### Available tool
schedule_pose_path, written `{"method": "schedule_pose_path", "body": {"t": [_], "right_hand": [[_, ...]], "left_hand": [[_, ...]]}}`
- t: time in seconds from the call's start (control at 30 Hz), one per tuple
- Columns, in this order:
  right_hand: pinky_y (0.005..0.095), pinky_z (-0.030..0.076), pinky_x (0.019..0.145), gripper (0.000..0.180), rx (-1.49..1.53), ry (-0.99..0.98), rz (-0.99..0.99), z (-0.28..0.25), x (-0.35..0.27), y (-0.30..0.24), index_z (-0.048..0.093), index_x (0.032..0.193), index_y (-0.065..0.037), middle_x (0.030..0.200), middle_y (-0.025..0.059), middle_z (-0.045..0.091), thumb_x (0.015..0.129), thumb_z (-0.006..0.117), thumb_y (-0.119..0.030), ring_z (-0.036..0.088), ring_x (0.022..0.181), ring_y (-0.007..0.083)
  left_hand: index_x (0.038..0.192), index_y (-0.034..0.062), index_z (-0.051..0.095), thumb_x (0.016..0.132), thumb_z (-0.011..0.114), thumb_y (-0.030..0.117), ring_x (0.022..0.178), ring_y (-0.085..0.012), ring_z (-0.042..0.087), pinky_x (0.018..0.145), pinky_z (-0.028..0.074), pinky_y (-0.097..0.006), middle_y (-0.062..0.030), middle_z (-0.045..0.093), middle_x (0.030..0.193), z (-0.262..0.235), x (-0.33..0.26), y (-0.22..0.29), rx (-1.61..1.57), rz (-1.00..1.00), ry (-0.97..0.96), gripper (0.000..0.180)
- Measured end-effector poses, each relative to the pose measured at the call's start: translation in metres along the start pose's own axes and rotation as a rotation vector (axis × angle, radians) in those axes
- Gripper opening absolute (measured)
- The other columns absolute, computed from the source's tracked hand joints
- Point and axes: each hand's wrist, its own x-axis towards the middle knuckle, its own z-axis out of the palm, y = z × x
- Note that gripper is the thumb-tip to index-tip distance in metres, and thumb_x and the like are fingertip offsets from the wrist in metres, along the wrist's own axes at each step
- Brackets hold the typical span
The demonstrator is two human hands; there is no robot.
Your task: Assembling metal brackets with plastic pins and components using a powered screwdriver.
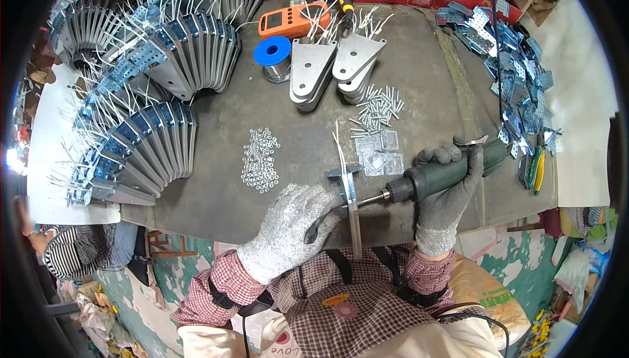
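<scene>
My left hand (285, 223), in a speckled grey glove, has its fingers closed on a thin metal bracket (354, 223) standing on edge near the table's front. White wires stick up from the bracket's far end. My right hand (443, 217), in a darker grey glove, is wrapped round a dark green electric screwdriver (429, 179). Its bit (373, 199) points left and meets the bracket beside my left fingertips; the exact contact is hidden. Just beyond lie a heap of screws (380, 110) and small clear plastic bags (380, 155). Many nuts (260, 161) are spread farther left.
Rows of assembled brackets (147, 141) fill the left side. At the back are bare plates (311, 73), a solder spool (273, 53), an orange meter (293, 19) and a soldering iron (343, 0). Blue-silver metal pieces (517, 73) and pliers (537, 164) lie right. Someone sits at left.
</scene>
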Motion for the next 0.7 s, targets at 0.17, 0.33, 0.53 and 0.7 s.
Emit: {"method": "schedule_pose_path", "body": {"t": [0.17,0.33,0.53,0.7], "right_hand": [[0.0397,0.053,0.086,0.026,0.031,-0.001,0.011,0.001,-0.001,0.0,0.058,0.106,-0.011,0.082,-0.0009,0.057,0.101,0.064,-0.035,0.059,0.077,0.0156],[0.0401,0.052,0.087,0.026,0.056,-0.03,0.026,-0.004,0.001,-0.001,0.058,0.107,-0.01,0.082,-0.0006,0.058,0.101,0.064,-0.035,0.059,0.077,0.0162],[0.0396,0.051,0.088,0.029,0.054,-0.04,0.047,0.001,0.001,-0.001,0.059,0.111,-0.007,0.081,0.0,0.057,0.102,0.062,-0.034,0.058,0.076,0.0157],[0.0396,0.05,0.089,0.027,0.076,-0.004,0.053,0.003,0.002,-0.002,0.058,0.11,-0.008,0.08,-0.001,0.054,0.103,0.061,-0.035,0.055,0.075,0.0145]], "left_hand": [[0.102,0.0054,0.067,0.081,0.076,0.01,0.08,-0.0359,0.062,0.074,0.048,-0.043,-0.0126,0.064,0.085,0.0,-0.001,-0.004,0.03,0.074,0.021,0.023],[0.098,0.0061,0.069,0.078,0.08,0.014,0.08,-0.0335,0.064,0.074,0.049,-0.043,-0.0096,0.066,0.085,0.005,-0.002,-0.019,-0.131,0.071,0.059,0.024],[0.103,0.0134,0.072,0.082,0.078,0.022,0.099,-0.0306,0.063,0.089,0.049,-0.044,-0.0057,0.066,0.106,-0.024,0.015,-0.012,-0.033,-0.017,-0.196,0.024],[0.101,0.0106,0.074,0.072,0.083,0.019,0.123,-0.0391,0.054,0.107,0.04,-0.056,-0.0131,0.059,0.133,-0.024,0.013,0.017,0.376,0.173,-0.023,0.032]]}}
